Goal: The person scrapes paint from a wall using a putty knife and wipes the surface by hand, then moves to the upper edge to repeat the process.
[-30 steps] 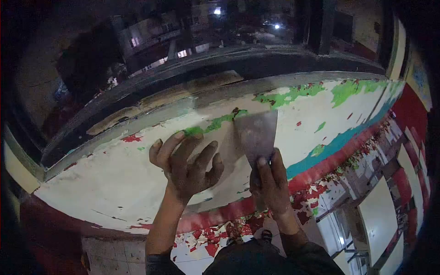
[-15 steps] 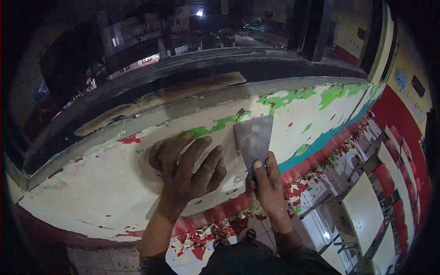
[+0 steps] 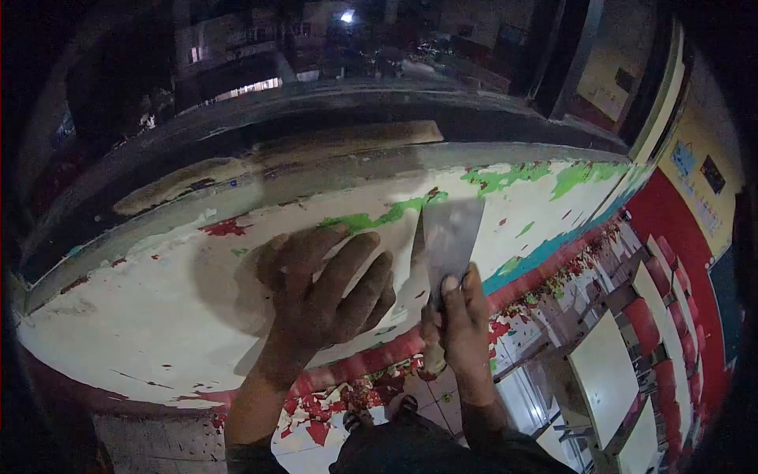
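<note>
A wide metal scraper is in my right hand, its blade pointing up and its broad edge at the upper part of the wall. Thumb and fingers are wrapped round its handle. To the left, my left hand is at the wall with its fingers apart and nothing in them. White paint covers much of the surface, with green patches just above my left hand and a red patch farther left. Shadows of the hands fall on the wall.
A dark window frame and grey sill run above the wall. Red and white paint flakes lie on the tiled floor by my feet. White tables and red chairs stand at the right.
The view has shifted slightly. The scraper and my right hand appear a little farther right, farther from my left hand, which stays by the wall with its fingers apart.
</note>
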Demonstrator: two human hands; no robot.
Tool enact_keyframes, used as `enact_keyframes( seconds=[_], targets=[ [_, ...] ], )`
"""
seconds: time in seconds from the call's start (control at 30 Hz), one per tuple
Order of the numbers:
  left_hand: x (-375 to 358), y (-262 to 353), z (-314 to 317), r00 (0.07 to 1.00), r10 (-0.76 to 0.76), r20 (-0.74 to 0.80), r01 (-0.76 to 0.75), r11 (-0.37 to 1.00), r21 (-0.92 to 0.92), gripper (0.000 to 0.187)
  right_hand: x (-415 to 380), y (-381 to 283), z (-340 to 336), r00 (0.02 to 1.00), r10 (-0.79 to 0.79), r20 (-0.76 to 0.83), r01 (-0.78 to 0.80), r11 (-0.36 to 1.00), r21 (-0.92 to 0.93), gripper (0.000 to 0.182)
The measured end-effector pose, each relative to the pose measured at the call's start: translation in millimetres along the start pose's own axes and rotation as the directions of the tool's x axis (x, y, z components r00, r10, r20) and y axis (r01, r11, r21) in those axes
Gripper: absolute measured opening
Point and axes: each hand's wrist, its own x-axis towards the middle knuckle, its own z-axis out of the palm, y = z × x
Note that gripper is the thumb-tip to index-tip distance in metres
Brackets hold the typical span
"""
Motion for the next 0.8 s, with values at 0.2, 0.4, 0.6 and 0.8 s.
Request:
enact_keyframes(
  seconds=[0.2,0.4,0.6,0.8],
  targets=[
    [-4,0,2,0.999,-0.026,-0.028,0.026,1.0,-0.008,0.016,2,20,-12,0.992,-0.127,0.001,0.124,0.967,-0.224,0.019],
    [-2,1,0,1.0,-0.029,0.009,0.029,0.999,-0.031,0.017,-1,4,-7,0.997,-0.064,0.034,0.068,0.99,-0.126,0.02],
    [-4,0,0,1.0,-0.015,-0.016,0.015,1.0,-0.013,0.019,0,-3,-2,0.997,-0.075,0.018,0.077,0.987,-0.142,0.018],
    [-5,0,-2,1.0,-0.022,0.009,0.022,0.999,-0.036,0.02,-3,-3,-6,0.999,-0.046,0.022,0.048,0.996,-0.077,0.012]
  ],
)
